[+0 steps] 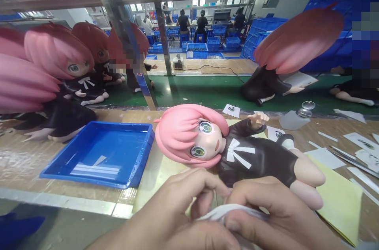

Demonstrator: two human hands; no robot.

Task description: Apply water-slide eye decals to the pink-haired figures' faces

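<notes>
At the bottom of the head view, a white cloth (237,207) is bunched between my two hands. My left hand (177,206) is curled round its left end, thumb side inward. My right hand (266,206) pinches the cloth between thumb and fingers. Much of the cloth is hidden below the hands. Just beyond them a large figurine (260,157) lies on its back, head to the left, with pink hair, green eyes, a black dress and a white bow. Yellow paper (340,198) is spread under it.
A blue tray (124,133) with water and white strips stands left. Eye decals (231,110), a clear pump bottle (294,119), tweezers (352,159) and paper scraps lie right. More figurines (85,84) sit behind on a green belt (201,88). A metal post (130,41) rises at left; people work far off.
</notes>
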